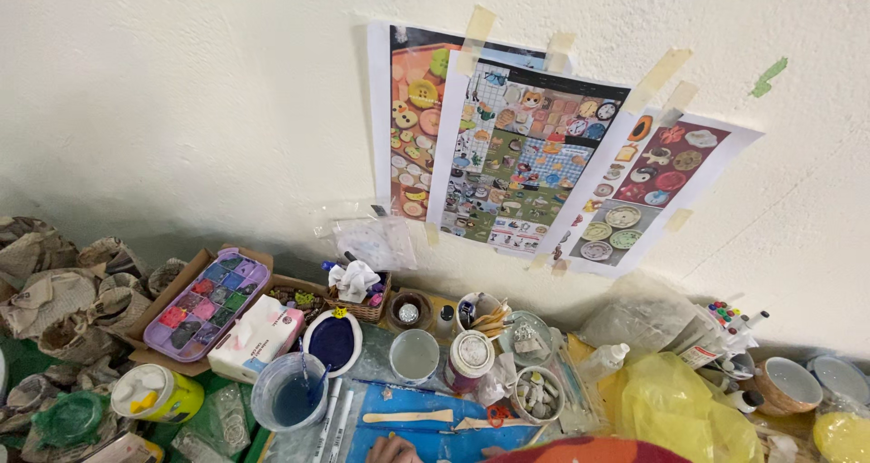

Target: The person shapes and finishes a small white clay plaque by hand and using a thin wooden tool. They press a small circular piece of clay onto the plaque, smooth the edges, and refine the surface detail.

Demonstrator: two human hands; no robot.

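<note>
The white wall [181, 91] fills most of the view, and three taped-up printed sheets [535, 155] of colourful little plates and buttons hang on it, straight above the blue mat. Below them runs a crowded table [381, 359]. Far to the left of the blue mat sit crumpled paper-wrapped bundles [63, 291]; to the mat's right lies a yellow plastic bag [689, 404]. Up and left of the mat, a cardboard box holds a purple paint palette [207, 302] with many coloured wells, and a white tissue box [258, 336] lies between that palette and the mat.

The blue mat [426, 431] itself lies at the bottom edge of the view, with two wooden modelling sticks [408, 417] resting on it. Just left of the mat stands a clear cup of blue water [290, 392]; just above that, an oval dish of dark blue paint [333, 341]. Directly above the mat stand a glass of cloudy water [414, 354] and a lidded jar [469, 359], and at the mat's upper right a small tub of pebble-like pieces [536, 395].

One hand [391, 450] shows only as knuckles at the mat's lower edge, nearest the sticks; which hand it is, and whether its fingers are clenched or released, cannot be told. No other hand is in view.
</note>
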